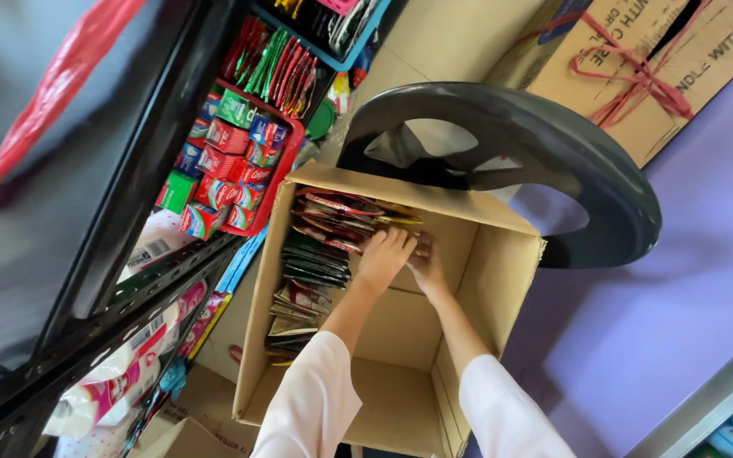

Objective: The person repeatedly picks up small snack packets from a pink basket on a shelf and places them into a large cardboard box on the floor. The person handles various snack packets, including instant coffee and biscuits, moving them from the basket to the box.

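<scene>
An open cardboard box [485, 280] stands in front of me. A row of flat foil sachets [316, 254], red and dark, stands packed along its left side. My left hand [383, 257] rests palm down on the sachets near the far end of the row. My right hand [427, 265] is beside it, fingers curled at the same sachets, partly hidden behind the left hand. Both arms wear white sleeves. Whether either hand has closed on a sachet I cannot tell.
A dark plastic stool [604, 178] lies behind the box. A black metal shelf [154, 280] at left holds a red basket [286, 170] of small boxes and pink-white packets [112, 386]. A tied cardboard carton [638, 68] sits at upper right.
</scene>
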